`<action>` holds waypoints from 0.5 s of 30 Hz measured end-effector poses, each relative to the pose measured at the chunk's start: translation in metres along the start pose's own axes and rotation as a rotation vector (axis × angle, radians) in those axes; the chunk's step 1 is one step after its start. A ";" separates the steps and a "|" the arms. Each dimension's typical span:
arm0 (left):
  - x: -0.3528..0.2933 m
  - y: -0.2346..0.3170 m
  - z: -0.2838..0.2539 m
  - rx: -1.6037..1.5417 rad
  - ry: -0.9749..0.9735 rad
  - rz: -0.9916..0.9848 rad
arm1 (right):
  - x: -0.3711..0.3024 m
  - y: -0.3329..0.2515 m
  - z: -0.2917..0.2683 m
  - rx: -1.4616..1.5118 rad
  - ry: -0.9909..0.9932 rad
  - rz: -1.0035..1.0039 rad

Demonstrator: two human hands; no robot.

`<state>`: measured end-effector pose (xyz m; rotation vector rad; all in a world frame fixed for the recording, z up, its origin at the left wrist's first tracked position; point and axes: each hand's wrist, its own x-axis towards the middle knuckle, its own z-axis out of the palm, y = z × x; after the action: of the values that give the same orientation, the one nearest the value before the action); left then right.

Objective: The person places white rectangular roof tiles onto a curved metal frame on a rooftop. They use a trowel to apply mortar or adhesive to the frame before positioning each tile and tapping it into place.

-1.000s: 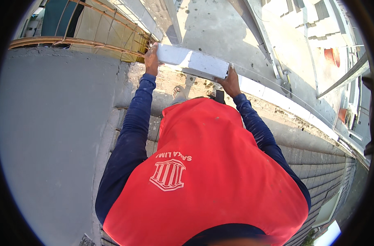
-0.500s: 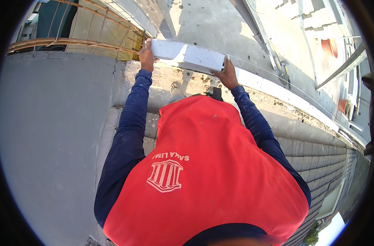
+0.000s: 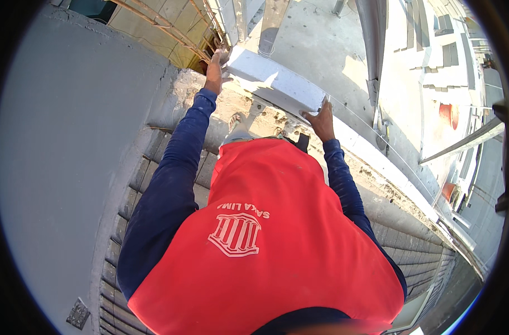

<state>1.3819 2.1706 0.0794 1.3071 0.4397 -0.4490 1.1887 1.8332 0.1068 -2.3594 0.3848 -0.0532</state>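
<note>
A long white concrete block lies along the top of a low wall, in line with a row of white blocks that runs off to the right. My left hand is at the block's left end, fingers along that end and thumb toward the near side. At the right end my right hand has its fingers against the end face, with the thumb on the near side. Between them the hands hold the block by its ends. A thin string runs just beyond the row.
A rough ledge and grey roof tiles lie below me. To the left stands a grey plastered wall. Bamboo poles cross near my left hand. Beyond the wall are a concrete floor and a metal post.
My view has turned, so the block and both hands appear farther right and lower. The block looks lower onto the wall. My right thumb has spread farther from it.
</note>
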 end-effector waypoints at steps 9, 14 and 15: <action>-0.020 -0.185 -0.091 -0.055 0.205 -0.389 | -0.055 -0.040 -0.012 -0.103 0.026 -0.027; -0.035 -0.276 -0.117 -0.124 0.169 -0.595 | -0.028 -0.075 -0.004 -0.309 0.094 -0.400; -0.033 -0.278 -0.115 -0.067 0.128 -0.515 | -0.024 -0.079 -0.003 -0.315 0.084 -0.331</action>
<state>1.1956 2.2290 -0.1517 1.1545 0.8997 -0.7730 1.1859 1.8922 0.1641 -2.7186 0.0381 -0.2657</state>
